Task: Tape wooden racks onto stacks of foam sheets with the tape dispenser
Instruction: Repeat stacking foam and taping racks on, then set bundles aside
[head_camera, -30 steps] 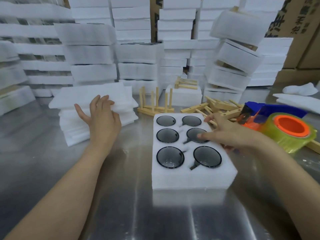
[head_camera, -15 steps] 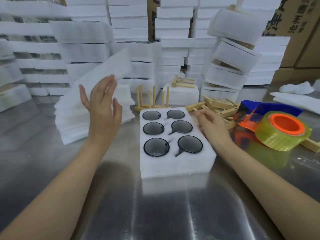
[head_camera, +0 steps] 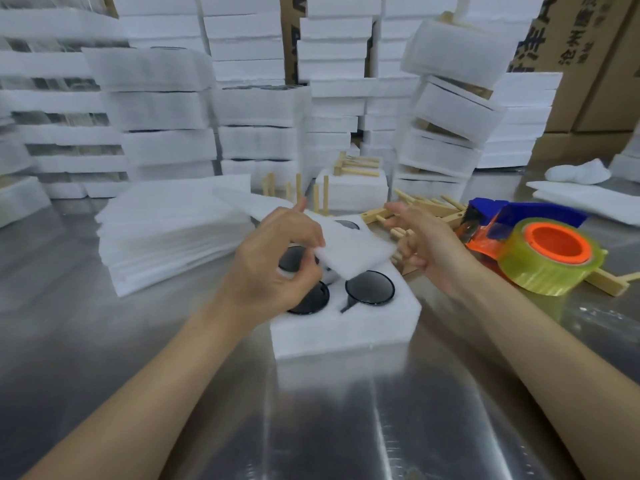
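The left hand (head_camera: 277,261) pinches a thin white foam sheet (head_camera: 349,249) between thumb and curled fingers, over a thick foam block (head_camera: 346,336) holding round dark glass pieces (head_camera: 370,287) in cut-outs. The right hand (head_camera: 431,247) is open, fingers spread, beside the sheet. Left lies a stack of foam sheets (head_camera: 173,233); right, pale wooden racks (head_camera: 436,206) and a blue-and-orange tape dispenser (head_camera: 554,244) on the shiny metal desk (head_camera: 104,358). The print on the brown cartons (head_camera: 581,46) is too blurred to read.
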Motion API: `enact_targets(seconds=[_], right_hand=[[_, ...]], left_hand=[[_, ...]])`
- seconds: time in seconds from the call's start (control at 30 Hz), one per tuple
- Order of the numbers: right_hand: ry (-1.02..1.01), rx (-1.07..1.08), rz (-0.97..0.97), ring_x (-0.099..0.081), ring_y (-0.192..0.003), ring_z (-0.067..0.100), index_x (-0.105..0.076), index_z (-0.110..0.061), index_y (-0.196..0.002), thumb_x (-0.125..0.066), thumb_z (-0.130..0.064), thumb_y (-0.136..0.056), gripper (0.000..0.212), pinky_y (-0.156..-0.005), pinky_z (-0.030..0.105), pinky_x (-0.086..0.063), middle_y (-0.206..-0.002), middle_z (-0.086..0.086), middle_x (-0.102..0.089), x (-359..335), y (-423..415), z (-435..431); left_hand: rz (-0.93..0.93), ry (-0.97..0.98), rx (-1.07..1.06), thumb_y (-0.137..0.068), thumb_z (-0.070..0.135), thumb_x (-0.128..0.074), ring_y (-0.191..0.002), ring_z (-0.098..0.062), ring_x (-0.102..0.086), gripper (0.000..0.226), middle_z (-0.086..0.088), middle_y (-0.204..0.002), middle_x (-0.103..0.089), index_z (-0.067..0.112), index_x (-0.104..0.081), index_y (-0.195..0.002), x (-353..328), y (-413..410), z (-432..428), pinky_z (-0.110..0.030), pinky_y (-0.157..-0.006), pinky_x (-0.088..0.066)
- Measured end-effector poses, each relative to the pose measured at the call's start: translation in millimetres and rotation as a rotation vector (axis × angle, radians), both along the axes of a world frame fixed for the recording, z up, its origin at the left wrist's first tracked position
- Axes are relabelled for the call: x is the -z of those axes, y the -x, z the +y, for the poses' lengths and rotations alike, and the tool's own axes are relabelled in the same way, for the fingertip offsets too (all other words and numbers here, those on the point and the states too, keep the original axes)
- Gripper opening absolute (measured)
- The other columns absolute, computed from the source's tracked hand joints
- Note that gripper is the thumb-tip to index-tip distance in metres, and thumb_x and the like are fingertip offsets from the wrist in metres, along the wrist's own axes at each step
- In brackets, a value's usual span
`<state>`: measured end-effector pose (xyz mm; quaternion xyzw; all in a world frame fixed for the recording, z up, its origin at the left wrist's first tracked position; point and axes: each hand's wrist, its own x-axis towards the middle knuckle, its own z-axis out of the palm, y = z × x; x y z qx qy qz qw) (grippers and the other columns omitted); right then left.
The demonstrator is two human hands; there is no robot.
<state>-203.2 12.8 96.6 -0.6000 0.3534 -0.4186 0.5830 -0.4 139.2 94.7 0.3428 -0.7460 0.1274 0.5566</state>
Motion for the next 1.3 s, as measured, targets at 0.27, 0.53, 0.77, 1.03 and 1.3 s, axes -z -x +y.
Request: enact_targets(seconds=[0.27,0.53,0.77,1.03,1.3], right_hand=[[-0.031,-0.243,0.29,-0.065,-0.106,0.021,-0.063,-0.036,-0.112,-0.071,-0.021,-0.083,0.033,-0.096,0.038,-0.05,-0.121,0.007,-0.064,-4.5,7.3,7.3],[0.142,-0.277,0.557,-0.069,-0.094,0.014,-0.047,-0.042,-0.131,-0.068,-0.039,-0.082,0.053,-0.088,0.038,-0.054,-0.107,-0.005,-0.071,-14.2,12.7,10.2],[0.174,-0.238,0.542,-0.016,-0.144,0.003,-0.022,-0.049,-0.146,-0.056,-0.056,-0.085,0.07,-0.118,0.033,-0.019,-0.156,-0.019,-0.014,8.5,-6.2,14.1],[0.126,-0.251,0.449,-0.031,-0.121,-0.006,-0.027,-0.039,-0.149,-0.053,-0.04,-0.095,0.06,-0.087,0.009,-0.031,-0.138,-0.024,-0.029,8.2,-5.7,9.9],[0.187,-0.151,0.402,-0.035,-0.121,-0.006,-0.039,-0.025,-0.146,-0.045,-0.035,-0.101,0.046,-0.096,0.012,-0.026,-0.138,-0.02,-0.039,13.1,-11.9,8.2]], left_hand=[[0.25,-0.324,-0.079,-0.073,-0.006,-0.036,-0.075,-0.02,-0.061,0.03,-0.007,-0.077,-0.065,0.002,-0.064,-0.074,0.4,-7.8,6.0,-0.032,-0.094,-0.051],[0.991,-1.079,0.084,-0.1,0.015,-0.046,-0.105,-0.019,-0.067,0.029,-0.002,-0.12,-0.068,0.015,-0.054,-0.128,7.6,-9.7,-10.6,-0.033,-0.088,-0.053],[1.107,-1.043,0.166,-0.103,0.021,-0.041,-0.086,-0.013,-0.072,0.026,0.0,-0.101,-0.075,0.016,-0.06,-0.12,4.2,-11.2,-5.3,-0.022,-0.059,-0.056],[1.07,-1.088,0.198,-0.099,0.017,-0.049,-0.096,-0.016,-0.071,0.031,-0.002,-0.115,-0.07,0.02,-0.054,-0.13,5.1,-8.1,-5.3,-0.024,-0.068,-0.058],[1.035,-1.067,0.108,-0.098,0.021,-0.051,-0.089,-0.01,-0.071,0.035,0.002,-0.114,-0.069,0.021,-0.048,-0.133,7.5,-8.3,-8.7,-0.021,-0.065,-0.057]])
